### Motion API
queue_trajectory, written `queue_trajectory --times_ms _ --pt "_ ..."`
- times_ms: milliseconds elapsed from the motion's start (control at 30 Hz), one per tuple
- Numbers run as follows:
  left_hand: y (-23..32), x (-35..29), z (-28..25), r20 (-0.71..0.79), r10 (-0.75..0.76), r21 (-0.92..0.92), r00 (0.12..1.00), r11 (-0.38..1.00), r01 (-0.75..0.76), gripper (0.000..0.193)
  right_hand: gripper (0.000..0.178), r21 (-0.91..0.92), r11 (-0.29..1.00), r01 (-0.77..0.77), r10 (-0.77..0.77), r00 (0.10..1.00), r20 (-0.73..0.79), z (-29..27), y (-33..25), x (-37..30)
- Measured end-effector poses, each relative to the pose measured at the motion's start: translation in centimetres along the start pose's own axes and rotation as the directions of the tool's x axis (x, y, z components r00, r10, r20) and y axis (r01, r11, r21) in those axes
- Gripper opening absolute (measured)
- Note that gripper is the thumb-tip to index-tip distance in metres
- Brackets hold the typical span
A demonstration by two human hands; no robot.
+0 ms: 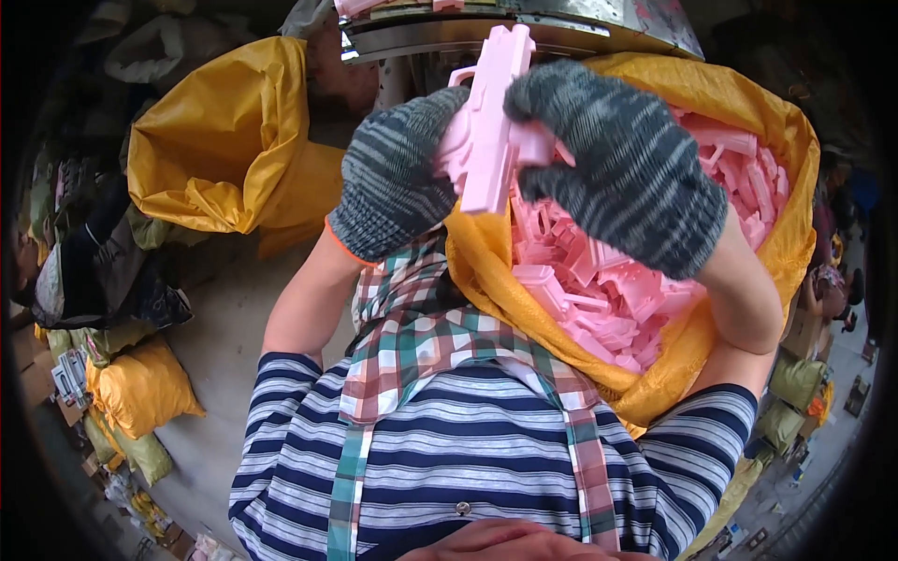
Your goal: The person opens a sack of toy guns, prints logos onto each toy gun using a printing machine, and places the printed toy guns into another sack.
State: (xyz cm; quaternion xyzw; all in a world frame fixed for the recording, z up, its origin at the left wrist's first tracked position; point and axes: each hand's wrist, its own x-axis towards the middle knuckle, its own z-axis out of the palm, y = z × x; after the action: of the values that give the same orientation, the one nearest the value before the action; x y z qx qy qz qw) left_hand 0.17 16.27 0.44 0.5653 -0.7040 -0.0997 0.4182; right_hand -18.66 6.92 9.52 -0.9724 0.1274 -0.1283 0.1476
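Head cam looks straight down at 2 gloved hands sharing 1 pink moulded plastic part (488, 122), held up in front of the chest. The left hand (393, 178) is wrapped around its left side, and the right hand (629, 164) pinches it from the right with the fingers curled over the top, so both are closed on the same piece. Directly under the grip sits a yellow sack (795, 187) stuffed with more pink parts (617, 290). Risk as I see it: the knit gloves look slippery on smooth plastic, so a twist or snap could pop the part loose, though it'd probably just fall back into the sack. Behind the grip there's a metal machine edge (524, 28), close enough to knock the part's top against.
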Motion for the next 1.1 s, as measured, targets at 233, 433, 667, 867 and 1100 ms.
queue_trajectory --times_ms 233,433,667,867,1100 --pt "-1.0 1.4 1.4 -0.014 0.05 0.196 0.999 0.98 -0.047 0.06 0.047 -0.04 0.996 -0.084 0.087 0.994 0.061 -1.0 1.2 0.7" --pt "-5.7 4.1 -1.1 -0.468 0.312 0.423 0.827 0.901 -0.1 0.058 0.05 -0.013 0.989 -0.144 0.143 0.988 -0.065 -7.6 5.9 -1.2" --pt "-8.2 9.4 -5.8 0.012 -0.107 0.596 0.994 0.799 0.079 0.061 0.046 0.157 0.983 -0.09 0.098 0.994 -0.041 -6.1 6.4 -2.2" --pt "-7.1 8.1 -5.7 -0.07 0.106 0.727 0.992 0.686 -0.022 0.054 0.05 0.208 0.968 -0.137 0.163 0.98 -0.115 -5.6 6.9 0.4" --pt "-10.3 -3.0 -10.3 -0.433 0.021 0.777 0.901 0.516 0.361 0.061 0.045 0.422 0.902 -0.089 0.154 0.98 -0.123 -0.5 9.0 5.0"
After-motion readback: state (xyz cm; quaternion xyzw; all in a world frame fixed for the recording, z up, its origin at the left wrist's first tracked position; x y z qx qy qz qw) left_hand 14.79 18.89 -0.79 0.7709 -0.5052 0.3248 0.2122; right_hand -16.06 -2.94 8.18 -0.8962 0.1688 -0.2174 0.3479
